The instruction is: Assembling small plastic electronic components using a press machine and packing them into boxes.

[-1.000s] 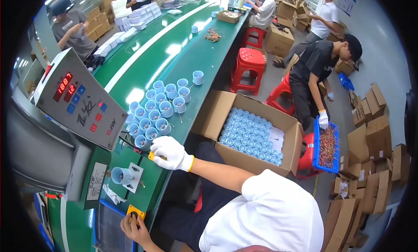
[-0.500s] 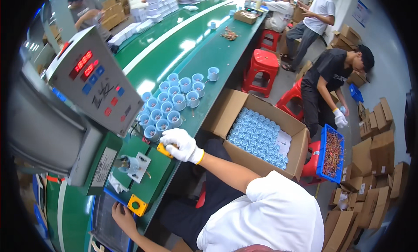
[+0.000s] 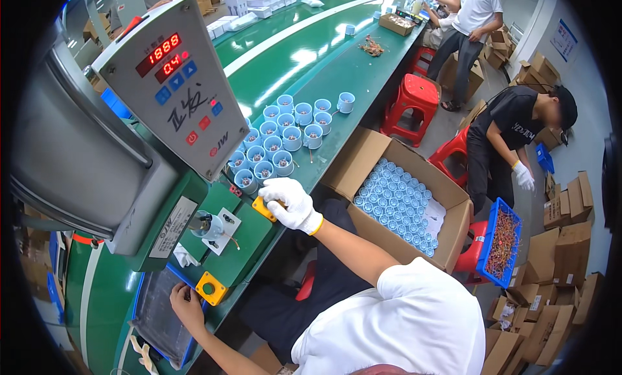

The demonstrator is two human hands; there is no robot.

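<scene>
My right hand (image 3: 293,205), in a white knit glove, is closed over a yellow button box (image 3: 264,210) at the bench edge. My bare left hand (image 3: 186,304) lies beside a second yellow button box (image 3: 212,288) with a green button, its fingers slightly bent and apart, holding nothing visible. Between the boxes, a light blue cup (image 3: 208,226) sits in the fixture on the press's green base, below the press head. A white plate (image 3: 228,234) and a short wire lie beside that cup. Behind my right hand stand several light blue cups (image 3: 291,138) with small wired parts inside.
A grey press with a control panel (image 3: 188,83) rises at left. A dark, blue-edged tray (image 3: 152,317) lies near my left hand. To the right are a carton (image 3: 337,174) of blue cups, red stools (image 3: 409,106), a blue tray (image 3: 516,249) of wired parts and a seated co-worker (image 3: 499,125).
The whole view has shifted, so the bench appears farther right and the press larger. Both my hands keep their places by the button boxes. The co-worker's gloved hand has moved.
</scene>
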